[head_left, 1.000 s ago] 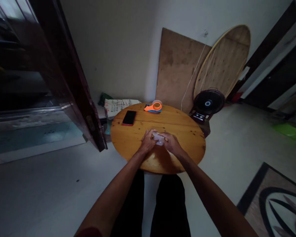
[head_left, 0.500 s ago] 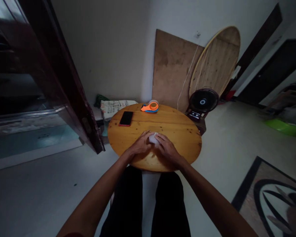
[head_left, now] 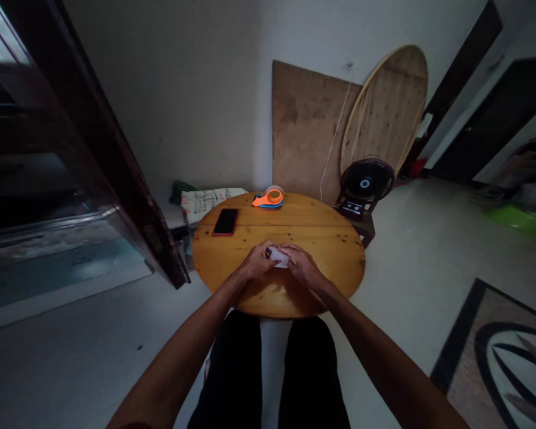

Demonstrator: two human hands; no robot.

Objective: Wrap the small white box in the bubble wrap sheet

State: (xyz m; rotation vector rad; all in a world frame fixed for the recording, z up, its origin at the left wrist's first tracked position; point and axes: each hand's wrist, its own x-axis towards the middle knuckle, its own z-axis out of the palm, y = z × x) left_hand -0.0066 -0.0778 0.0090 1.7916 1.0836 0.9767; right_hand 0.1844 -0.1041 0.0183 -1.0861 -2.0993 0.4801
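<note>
Writing first: one pale sack (head_left: 209, 201) behind the table's far left edge, printed with dark and reddish characters, which I cannot read from this feed; one fan (head_left: 365, 182), black, with a round pale emblem at its hub, and below it a panel (head_left: 352, 207) bearing small light marks, too small for me to make out. Next, one white item (head_left: 279, 257), small, kind uncertain to me, located between both hands over the near-middle part of the round table (head_left: 321, 229); whether its underside touches the wood I cannot tell. Left hand (head_left: 256, 260): fingers curled in around the item's left side, index at the far edge, thumb at the near one, gripping it with little spread. Right hand (head_left: 304, 268): fingers bent over the item's far right edge, thumb beneath them on the near side, likewise gripping. Pose: both forearms run inward from the lower corners of my view, wrists low above the tabletop, palms turned toward each other, fingertips nearly meeting across the item; a shadow lies on the wood beneath. Also on the table: one phone (head_left: 226, 221), dark screen facing up, red edge, lying near the far left; one tape dispenser (head_left: 268, 198), orange and blue, with a roll, at the far rim. Against the wall: one brown board (head_left: 306, 119), rectangular; one round board (head_left: 386, 107), leaning beside it; one white cord (head_left: 336, 140), hanging across the brown one.
</note>
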